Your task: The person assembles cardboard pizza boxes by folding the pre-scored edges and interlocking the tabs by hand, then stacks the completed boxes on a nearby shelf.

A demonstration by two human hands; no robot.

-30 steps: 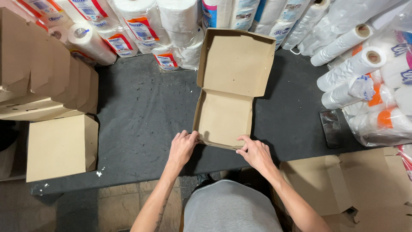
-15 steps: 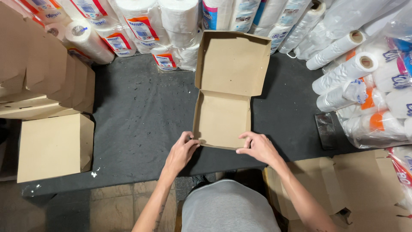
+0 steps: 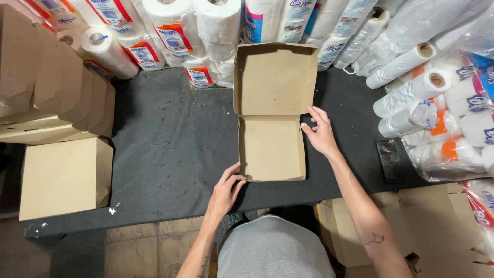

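Head view: open cardboard box (image 3: pixel 271 146) sits mid-desk (image 3: pixel 170 149), lid up. Left hand (image 3: pixel 226 193) rests at its near-left corner, fingers curled, pinching nothing; right hand (image 3: pixel 320 131) touches the right wall, fingers spread. Closed box (image 3: pixel 64 177) sits left.

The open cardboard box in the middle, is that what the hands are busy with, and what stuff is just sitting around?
In hand:
- open cardboard box
- left hand at its near left corner
- right hand at its right edge

Just lying about:
- closed box on the left
- stacked boxes
- paper rolls behind and to the right
- small black object
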